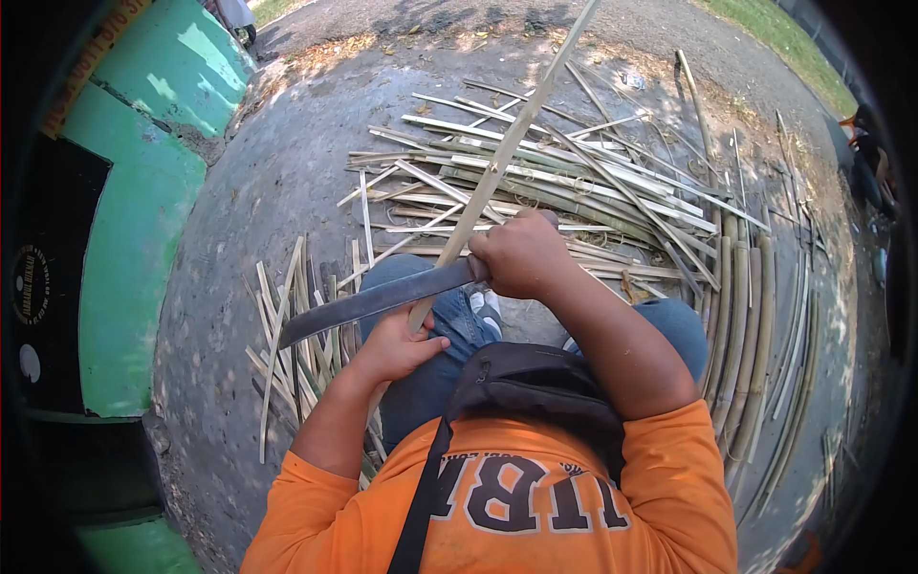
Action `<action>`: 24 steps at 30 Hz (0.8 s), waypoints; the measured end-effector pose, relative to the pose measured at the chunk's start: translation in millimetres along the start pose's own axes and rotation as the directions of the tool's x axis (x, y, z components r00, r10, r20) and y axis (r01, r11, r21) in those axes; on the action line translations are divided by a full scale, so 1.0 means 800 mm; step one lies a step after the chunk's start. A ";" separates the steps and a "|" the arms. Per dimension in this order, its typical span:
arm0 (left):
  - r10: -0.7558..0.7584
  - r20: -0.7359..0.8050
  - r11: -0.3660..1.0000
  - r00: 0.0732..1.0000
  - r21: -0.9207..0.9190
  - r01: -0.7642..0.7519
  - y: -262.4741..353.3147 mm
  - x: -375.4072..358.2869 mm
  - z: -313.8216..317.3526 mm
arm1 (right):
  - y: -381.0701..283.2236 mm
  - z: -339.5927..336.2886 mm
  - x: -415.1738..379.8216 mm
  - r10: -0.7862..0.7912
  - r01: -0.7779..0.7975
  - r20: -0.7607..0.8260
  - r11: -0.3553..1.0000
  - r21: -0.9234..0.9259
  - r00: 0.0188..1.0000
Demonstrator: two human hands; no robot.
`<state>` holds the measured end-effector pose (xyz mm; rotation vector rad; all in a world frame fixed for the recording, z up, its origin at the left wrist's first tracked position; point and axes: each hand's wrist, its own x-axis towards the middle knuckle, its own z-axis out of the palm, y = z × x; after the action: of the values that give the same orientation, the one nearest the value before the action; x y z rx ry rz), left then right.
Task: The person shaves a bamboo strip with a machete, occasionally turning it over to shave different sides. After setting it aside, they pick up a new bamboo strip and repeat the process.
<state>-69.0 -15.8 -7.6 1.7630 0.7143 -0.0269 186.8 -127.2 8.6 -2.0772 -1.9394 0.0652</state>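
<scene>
Right hand (521, 253) is closed on a dark curved machete (382, 295), left hand (397, 346) on a pale bamboo strip (521, 124); many split strips (574, 182) are piled, brownish poles (762, 335) seem left whole towards the concrete ground's (220, 239) right edge.

We are outdoors, at an open-air work spot on rough concrete ground (249, 182) beside a green wall (139, 268). Bamboo strips (564, 182) and poles (741, 325) lie spread around us, with grass (784, 43) past the paving.
</scene>
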 end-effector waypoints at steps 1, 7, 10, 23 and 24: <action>-0.005 -0.002 1.000 1.000 0.009 0.005 0.005 -0.001 0.000 | 0.006 0.003 -0.001 -0.023 0.023 -0.016 1.000 -0.016 1.000; -0.007 -0.007 0.994 1.000 0.110 0.008 0.005 -0.001 -0.004 | 0.106 -0.007 -0.012 0.493 -0.481 -0.272 0.869 0.116 0.826; -0.014 -0.003 0.994 1.000 0.112 0.014 0.010 0.004 -0.004 | 0.101 -0.018 -0.017 0.493 -0.483 -0.292 0.869 0.109 0.820; -0.003 0.002 1.000 1.000 0.008 0.003 -0.003 0.002 -0.003 | 0.027 -0.009 -0.004 0.134 -0.136 -0.062 0.991 -0.018 0.989; -0.018 0.008 0.999 1.000 0.042 0.018 0.000 0.000 -0.005 | 0.051 -0.008 -0.005 0.232 -0.233 -0.144 0.972 0.009 0.962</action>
<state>-70.4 -12.3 -6.4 1.7957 0.7282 -0.0619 227.3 -133.8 3.7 -2.2391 -1.6088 -0.0417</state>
